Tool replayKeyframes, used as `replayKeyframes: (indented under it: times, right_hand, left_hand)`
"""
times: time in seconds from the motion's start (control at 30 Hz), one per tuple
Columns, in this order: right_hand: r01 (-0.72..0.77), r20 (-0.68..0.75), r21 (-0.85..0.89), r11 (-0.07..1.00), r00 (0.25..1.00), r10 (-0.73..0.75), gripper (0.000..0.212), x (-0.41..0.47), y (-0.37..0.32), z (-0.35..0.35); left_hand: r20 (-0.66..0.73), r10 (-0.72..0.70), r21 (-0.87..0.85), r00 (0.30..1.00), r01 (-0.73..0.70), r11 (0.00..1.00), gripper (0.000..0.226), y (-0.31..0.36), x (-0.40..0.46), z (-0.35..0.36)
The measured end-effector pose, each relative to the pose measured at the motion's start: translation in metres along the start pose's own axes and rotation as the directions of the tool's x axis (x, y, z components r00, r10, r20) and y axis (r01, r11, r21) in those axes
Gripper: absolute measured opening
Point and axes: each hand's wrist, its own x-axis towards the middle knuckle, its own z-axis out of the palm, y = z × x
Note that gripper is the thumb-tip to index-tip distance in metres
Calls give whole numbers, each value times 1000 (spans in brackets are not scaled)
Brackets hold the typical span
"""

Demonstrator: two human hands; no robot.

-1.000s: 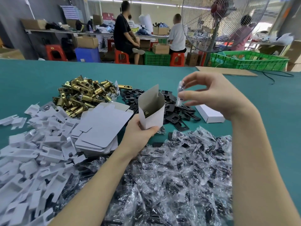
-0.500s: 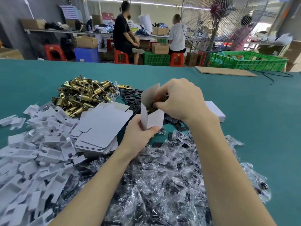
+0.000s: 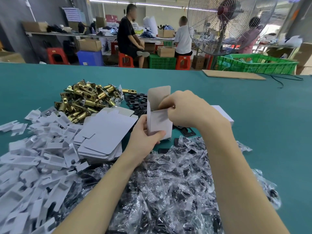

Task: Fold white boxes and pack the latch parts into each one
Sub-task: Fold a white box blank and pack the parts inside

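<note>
My left hand grips an upright white box from below, its top flap standing open. My right hand is at the box's mouth, fingers curled and pinching at the top edge and side flap; what lies inside is hidden. Brass latch bolts are heaped at the back left. Black plates lie behind the box. A stack of flat white box blanks sits left of my left hand. Clear bags of small parts spread under my forearms.
White cardboard inserts are piled at the left. A closed white box lies behind my right hand. Bare green tabletop stretches to the right. A cardboard sheet, a green crate and a fan stand far back.
My right hand came down from holding a small clear bag in the air to the box mouth, and the bag is no longer visible. The box now stands more upright.
</note>
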Motion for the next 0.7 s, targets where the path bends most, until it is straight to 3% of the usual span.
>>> replayKeyframes:
  times: [0.13, 0.2, 0.27, 0.33, 0.47, 0.57, 0.7]
  right_hand:
    - [53, -335, 230, 972, 942, 28, 27, 3, 13, -5]
    - [56, -406, 332, 942, 910, 88, 16, 6, 22, -3]
    - [14, -346, 438, 899, 925, 154, 10, 10, 32, 3]
    - [-60, -195, 579, 813, 958, 210, 12, 14, 38, 12]
    - [-191, 96, 786, 588, 977, 189, 26, 15, 45, 30]
    - [-213, 150, 859, 465, 974, 170, 31, 14, 49, 34]
    - [-258, 199, 872, 417, 963, 180, 24, 13, 49, 35]
  left_hand:
    - [31, -25, -14, 999, 26, 1000, 50, 4, -2, 1]
    - [44, -45, -44, 998, 46, 998, 48, 8, -3, 1]
    - [68, -64, -65, 996, 69, 996, 49, 12, -5, 1]
    - [86, -73, -80, 994, 80, 994, 55, 15, -6, 2]
    - [77, -92, -80, 993, 98, 992, 37, 17, -6, 4]
    - [50, -93, -83, 994, 97, 992, 30, 17, -5, 5]
    - [46, -92, -37, 995, 94, 995, 29, 18, -6, 6]
